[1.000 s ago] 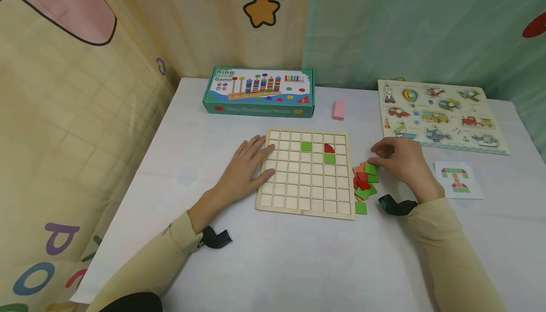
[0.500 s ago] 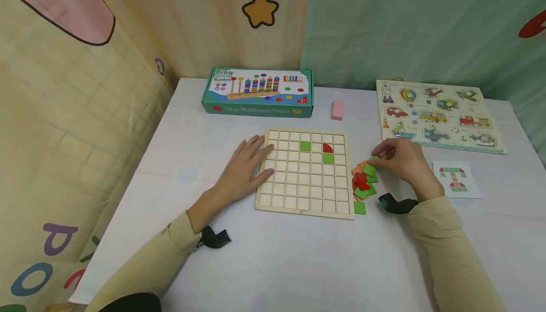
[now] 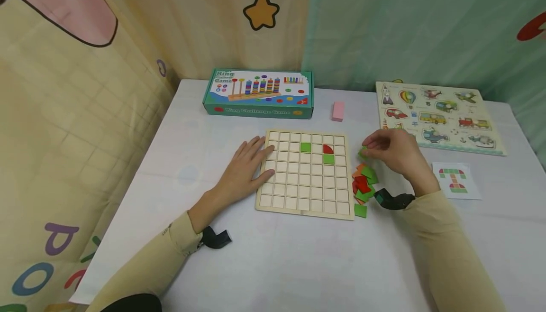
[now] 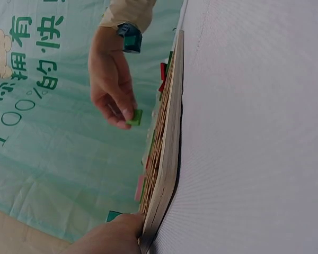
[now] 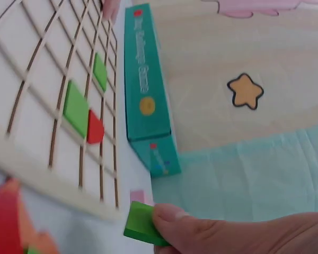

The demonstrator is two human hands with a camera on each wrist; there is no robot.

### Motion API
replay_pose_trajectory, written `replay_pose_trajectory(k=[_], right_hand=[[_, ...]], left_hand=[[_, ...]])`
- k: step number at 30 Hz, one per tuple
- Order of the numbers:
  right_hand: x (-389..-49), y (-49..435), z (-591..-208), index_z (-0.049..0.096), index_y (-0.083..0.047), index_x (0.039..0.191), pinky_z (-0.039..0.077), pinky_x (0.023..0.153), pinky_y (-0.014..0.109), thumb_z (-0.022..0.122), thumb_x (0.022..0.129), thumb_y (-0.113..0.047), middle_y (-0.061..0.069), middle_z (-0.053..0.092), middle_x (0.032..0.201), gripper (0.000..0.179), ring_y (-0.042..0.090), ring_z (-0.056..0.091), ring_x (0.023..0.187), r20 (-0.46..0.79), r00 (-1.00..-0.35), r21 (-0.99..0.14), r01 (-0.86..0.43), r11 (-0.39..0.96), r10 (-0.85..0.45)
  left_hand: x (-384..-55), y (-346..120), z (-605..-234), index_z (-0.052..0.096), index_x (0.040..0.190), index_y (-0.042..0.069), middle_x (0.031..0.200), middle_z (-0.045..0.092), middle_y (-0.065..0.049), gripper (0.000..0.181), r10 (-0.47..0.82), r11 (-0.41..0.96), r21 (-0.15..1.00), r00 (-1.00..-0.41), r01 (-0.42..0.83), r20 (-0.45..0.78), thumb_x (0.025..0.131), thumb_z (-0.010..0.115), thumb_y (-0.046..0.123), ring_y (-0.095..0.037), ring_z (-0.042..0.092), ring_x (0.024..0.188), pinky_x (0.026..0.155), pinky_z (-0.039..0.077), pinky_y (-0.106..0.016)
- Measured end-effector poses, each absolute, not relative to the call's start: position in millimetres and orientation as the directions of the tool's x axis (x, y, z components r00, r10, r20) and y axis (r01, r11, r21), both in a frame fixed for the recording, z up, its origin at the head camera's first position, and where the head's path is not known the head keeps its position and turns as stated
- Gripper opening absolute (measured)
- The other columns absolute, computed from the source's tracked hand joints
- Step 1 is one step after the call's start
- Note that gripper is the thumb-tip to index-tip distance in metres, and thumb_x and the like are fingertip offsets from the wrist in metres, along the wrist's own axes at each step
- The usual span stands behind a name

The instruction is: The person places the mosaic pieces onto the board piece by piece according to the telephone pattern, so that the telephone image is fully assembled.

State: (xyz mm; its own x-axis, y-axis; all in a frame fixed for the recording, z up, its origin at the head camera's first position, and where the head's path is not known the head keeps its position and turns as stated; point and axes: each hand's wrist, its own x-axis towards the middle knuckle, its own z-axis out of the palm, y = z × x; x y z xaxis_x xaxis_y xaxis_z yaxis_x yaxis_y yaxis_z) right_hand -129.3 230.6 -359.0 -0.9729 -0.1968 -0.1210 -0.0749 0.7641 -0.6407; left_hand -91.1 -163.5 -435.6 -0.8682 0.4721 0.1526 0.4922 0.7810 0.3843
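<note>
My right hand (image 3: 394, 153) pinches a green square tile (image 5: 140, 222) between thumb and fingers, raised above the table to the right of the wooden grid board (image 3: 298, 212). Below it lies a small pile of green, red and orange tiles (image 3: 362, 185) along the board's right edge. My left hand (image 3: 244, 169) rests with spread fingers on the board's left edge. Two green squares, one of them a tile (image 3: 305, 147) in the upper middle, and a red quarter-round tile (image 3: 327, 149) sit in the board's cells. In the left wrist view, the left thumb (image 4: 116, 233) touches the board's edge.
Behind the board stands a green Ring Challenge Game box (image 3: 258, 94), with a pink block (image 3: 338, 111) to its right. A vehicle picture puzzle (image 3: 441, 117) lies at the back right. A pattern card (image 3: 457, 180) lies beside the right wrist.
My right hand has lifted a green tile off the pile and moved slightly up and left with it. My left hand stays in place on the board.
</note>
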Motion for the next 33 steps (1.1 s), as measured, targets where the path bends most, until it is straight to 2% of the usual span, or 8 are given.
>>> replay_pose_trajectory(k=[3,8,12,16,19,29,33], right_hand=[[-134.5,209.5,-351.5,0.077,-0.002,0.108,0.053,0.073,0.025,0.079,0.095,-0.013,0.018,0.075,0.099,0.018,0.028,0.069,0.09,-0.071,-0.976,-0.667,-0.108,0.737,-0.207],[-146.4,167.6,-353.1,0.078,-0.002,0.108,0.053,0.078,0.033,0.077,0.096,-0.009,0.017,0.076,0.097,0.014,0.031,0.07,0.092,-0.019,-0.971,-0.704,-0.157,0.692,-0.24],[-150.0,148.8,-364.8,0.079,-0.002,0.109,0.056,0.08,0.037,0.075,0.097,-0.007,0.016,0.078,0.101,0.013,0.031,0.073,0.093,-0.024,-0.962,-0.717,-0.173,0.675,-0.272],[-150.1,141.7,-377.7,0.081,-0.004,0.112,0.061,0.084,0.043,0.072,0.099,-0.006,0.015,0.078,0.112,0.016,0.031,0.073,0.098,-0.034,-0.955,-0.716,-0.181,0.674,-0.293],[-150.2,138.8,-382.9,0.081,-0.005,0.114,0.06,0.086,0.046,0.072,0.099,-0.005,0.016,0.077,0.118,0.017,0.032,0.072,0.1,-0.007,-0.954,-0.705,-0.209,0.678,-0.301],[-147.1,131.8,-386.3,0.082,-0.004,0.114,0.059,0.085,0.046,0.074,0.097,-0.003,0.018,0.075,0.117,0.019,0.033,0.072,0.099,0.003,-0.959,-0.677,-0.211,0.705,-0.285],[-144.5,130.1,-388.1,0.079,0.0,0.118,0.06,0.085,0.046,0.073,0.096,0.001,0.021,0.072,0.115,0.023,0.035,0.071,0.097,0.026,-0.945,-0.619,-0.272,0.737,-0.327]], left_hand=[[-91.7,-162.3,-435.7,0.046,0.159,0.011,0.172,0.03,-0.017,0.066,0.473,0.779,0.386,-0.867,0.494,0.155,0.104,0.06,0.044,-0.033,0.019,0.163,0.133,0.012,-0.055],[-91.6,-164.1,-438.2,0.046,0.159,0.011,0.172,0.03,-0.016,0.066,0.468,0.781,0.384,-0.869,0.492,0.159,0.104,0.061,0.045,-0.033,0.02,0.163,0.133,0.012,-0.055],[-91.9,-163.1,-439.1,0.045,0.16,0.012,0.172,0.03,-0.015,0.066,0.47,0.777,0.391,-0.868,0.493,0.16,0.105,0.06,0.046,-0.032,0.02,0.163,0.134,0.012,-0.054],[-92.2,-162.7,-438.2,0.045,0.16,0.012,0.172,0.03,-0.016,0.066,0.473,0.777,0.386,-0.866,0.498,0.164,0.105,0.06,0.046,-0.033,0.02,0.163,0.133,0.012,-0.055],[-92.7,-163.4,-437.7,0.045,0.16,0.012,0.172,0.031,-0.016,0.065,0.471,0.783,0.375,-0.866,0.497,0.165,0.105,0.06,0.045,-0.033,0.02,0.163,0.133,0.013,-0.055],[-93.1,-163.8,-438.3,0.045,0.16,0.012,0.173,0.029,-0.016,0.066,0.465,0.783,0.384,-0.871,0.489,0.159,0.105,0.059,0.046,-0.031,0.019,0.163,0.133,0.011,-0.055],[-93.5,-163.0,-439.7,0.045,0.16,0.012,0.172,0.03,-0.015,0.066,0.468,0.782,0.385,-0.869,0.491,0.158,0.105,0.059,0.046,-0.031,0.019,0.163,0.134,0.011,-0.054]])
